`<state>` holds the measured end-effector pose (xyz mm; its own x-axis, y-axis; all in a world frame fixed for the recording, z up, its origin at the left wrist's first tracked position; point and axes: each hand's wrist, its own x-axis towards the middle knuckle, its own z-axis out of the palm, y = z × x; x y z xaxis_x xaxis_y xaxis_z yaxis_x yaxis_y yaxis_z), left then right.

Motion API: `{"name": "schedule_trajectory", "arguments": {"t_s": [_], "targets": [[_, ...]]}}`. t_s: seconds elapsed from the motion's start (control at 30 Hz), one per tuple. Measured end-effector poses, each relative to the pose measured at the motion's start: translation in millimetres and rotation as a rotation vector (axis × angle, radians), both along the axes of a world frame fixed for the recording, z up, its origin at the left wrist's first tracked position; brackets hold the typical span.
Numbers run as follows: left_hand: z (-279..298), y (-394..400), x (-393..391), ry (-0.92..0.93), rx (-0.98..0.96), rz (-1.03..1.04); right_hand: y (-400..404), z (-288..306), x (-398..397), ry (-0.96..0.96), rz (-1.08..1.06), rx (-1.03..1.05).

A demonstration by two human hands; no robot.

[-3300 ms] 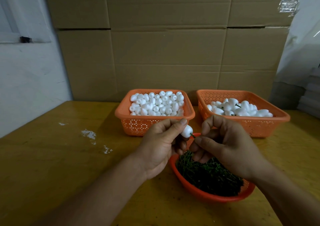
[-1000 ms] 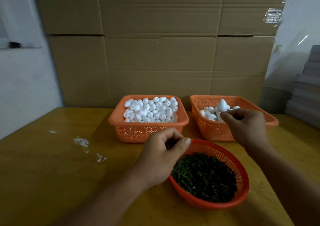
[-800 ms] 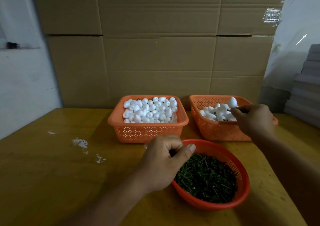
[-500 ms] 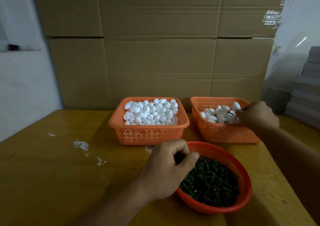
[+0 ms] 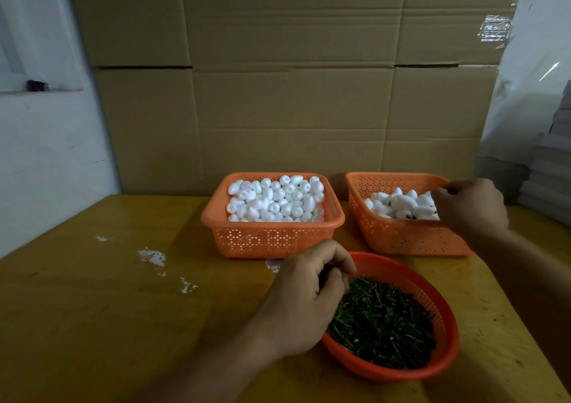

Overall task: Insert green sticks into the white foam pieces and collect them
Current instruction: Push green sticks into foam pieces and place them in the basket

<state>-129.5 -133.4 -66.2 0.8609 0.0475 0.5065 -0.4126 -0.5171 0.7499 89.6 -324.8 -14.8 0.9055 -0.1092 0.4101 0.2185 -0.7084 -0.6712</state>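
My left hand (image 5: 306,297) hovers at the left rim of the round red basket (image 5: 445,359) of green sticks (image 5: 383,319). Its fingers are curled with the tips down among the sticks, and anything between them is hidden. My right hand (image 5: 469,205) reaches into the right orange basket (image 5: 401,239), which holds white foam pieces with sticks in them (image 5: 401,206). Its thumb and forefinger are pinched together with a foam piece (image 5: 428,194) right at the tips, low on the pile. The left orange basket (image 5: 272,239) is full of plain white foam pieces (image 5: 275,200).
All three baskets stand on a yellow wooden table (image 5: 108,310) with white flecks (image 5: 151,256) on its left part. Stacked cardboard boxes (image 5: 293,93) form a wall close behind the baskets. Grey stacked sheets (image 5: 553,171) lie at the far right.
My right hand carried the stuck foam piece from the front middle over to the right basket and lowered it onto the pile. My left hand dropped to the stick basket's rim.
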Motion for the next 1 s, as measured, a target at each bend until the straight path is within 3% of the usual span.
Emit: {"name": "schedule_trajectory", "arguments": {"t_s": [0.2,0.37,0.5,0.6,0.8,1.0], "targets": [[-2,5,3,-0.023,-0.011,0.039,10,10,-59,-0.068,0.301,0.201],[6,17,6,-0.109,-0.032,0.096,17,0,-112,-0.067,0.509,0.219],[21,46,20,-0.09,-0.016,0.301,19,-17,-123,0.027,0.663,0.143],[40,77,42,-0.064,0.095,0.472,23,-25,-123,-0.011,0.677,0.141],[71,133,91,0.416,0.337,0.51,26,-29,-126,-0.115,0.645,0.142],[76,147,115,0.905,0.613,0.3,28,-29,-129,-0.183,0.628,0.175]]}}
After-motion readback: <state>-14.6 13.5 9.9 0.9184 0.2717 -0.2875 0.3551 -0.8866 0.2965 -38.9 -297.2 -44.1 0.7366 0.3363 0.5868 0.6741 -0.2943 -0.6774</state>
